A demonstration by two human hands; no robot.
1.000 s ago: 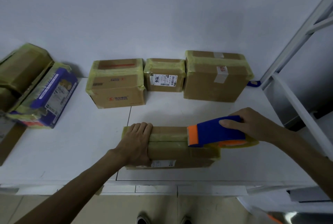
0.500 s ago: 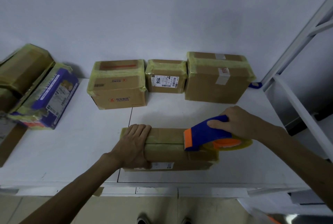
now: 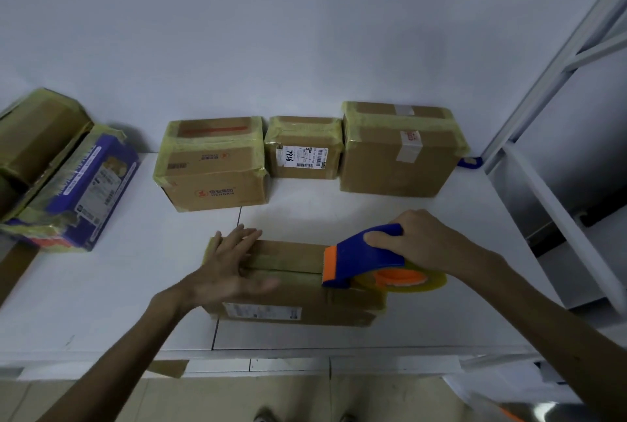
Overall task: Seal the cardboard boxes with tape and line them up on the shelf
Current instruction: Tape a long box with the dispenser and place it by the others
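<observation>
While the right hand (image 3: 427, 241) grips the dispenser (image 3: 366, 255) lower right, the left hand (image 3: 230, 272), fingers spread, covers the box (image 3: 291, 292): likely stiff, light; hold its ends.

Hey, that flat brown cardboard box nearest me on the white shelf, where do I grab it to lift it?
Probably its two short ends, one hand from each side: the flat brown cardboard box lies long and low. The blue and orange tape dispenser in the right hand rests on its right end, so lift that off first.
</observation>
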